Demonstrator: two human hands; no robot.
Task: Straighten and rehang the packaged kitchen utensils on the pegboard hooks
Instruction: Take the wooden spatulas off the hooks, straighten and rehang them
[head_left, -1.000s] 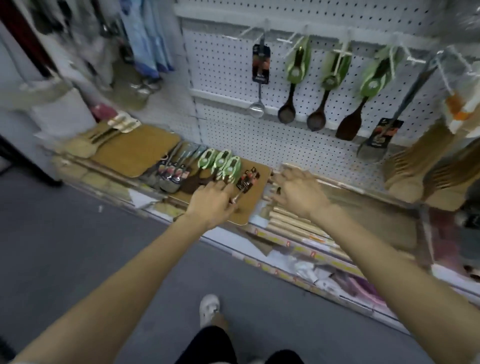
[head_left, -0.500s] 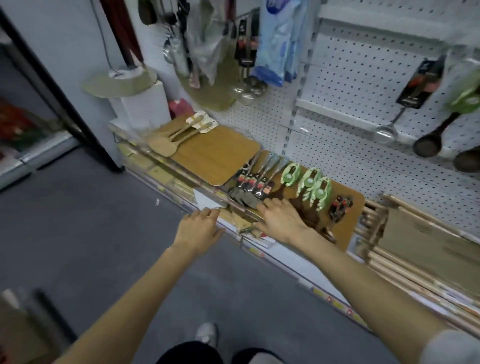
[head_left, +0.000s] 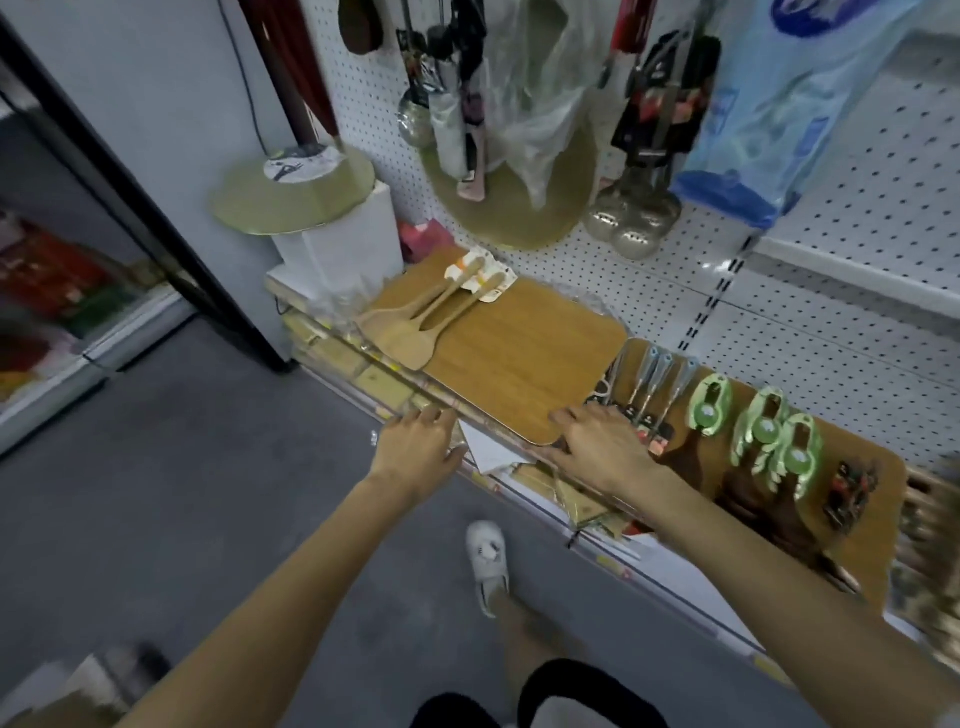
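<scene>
Rested the left hand (head_left: 415, 447), fingers loose and empty, on the shelf's front edge (head_left: 358, 358), and laid the right hand (head_left: 597, 449), fingers spread and gripping nothing, over the near ends of the packaged utensils (head_left: 709, 410) lying flat on a wooden board (head_left: 880, 519) below the pegboard (head_left: 831, 332).

A dull grey floor (head_left: 182, 509) is stretching away below a white pegboard wall (head_left: 831, 322), while a plain pale wall (head_left: 171, 93) is meeting a dark slanting post (head_left: 130, 202) at the left, beyond which a low shelf unit (head_left: 47, 291) is showing blurred.
</scene>
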